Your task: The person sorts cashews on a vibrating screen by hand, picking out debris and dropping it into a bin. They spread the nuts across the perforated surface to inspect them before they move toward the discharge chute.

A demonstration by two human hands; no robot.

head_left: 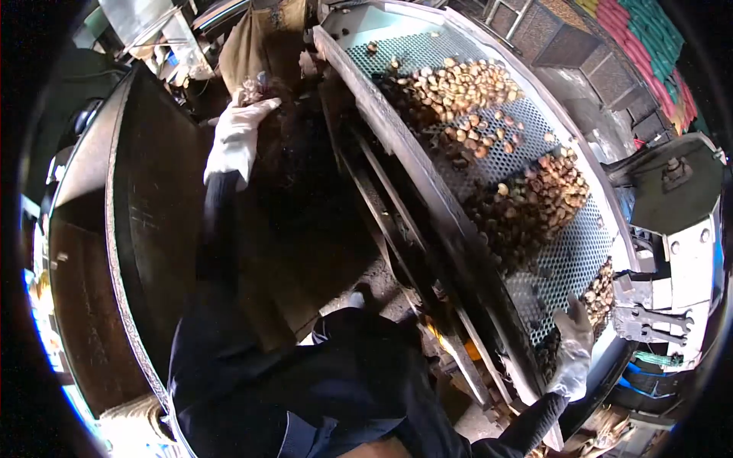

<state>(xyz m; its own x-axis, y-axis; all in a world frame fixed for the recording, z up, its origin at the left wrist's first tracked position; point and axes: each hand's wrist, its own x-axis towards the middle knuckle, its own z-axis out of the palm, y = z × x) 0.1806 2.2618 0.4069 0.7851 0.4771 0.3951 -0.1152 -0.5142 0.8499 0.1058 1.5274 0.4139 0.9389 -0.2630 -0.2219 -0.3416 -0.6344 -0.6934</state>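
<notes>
My left hand (235,139), in a white glove, is raised at the upper left beside a brown cloth sack (263,47). Its thumb points right, and its other fingers curl at a frayed, brownish clump (256,90) that I cannot identify. At the lower right, my right hand (574,342), in a pale glove, reaches over the near end of a perforated metal tray (561,263). The fingers of that hand stretch out beside a small heap of brown nuts (601,291). Farther up the tray lie a tan pile of nuts (473,85) and a darker, reddish-brown one (553,187).
A tall dark metal panel (156,221) stands on my left. The tray's raised metal rim (427,172) runs along my right side. Two spanners (660,322) hang by the machine at right. Red and green stacked sacks (649,42) lie at the far upper right.
</notes>
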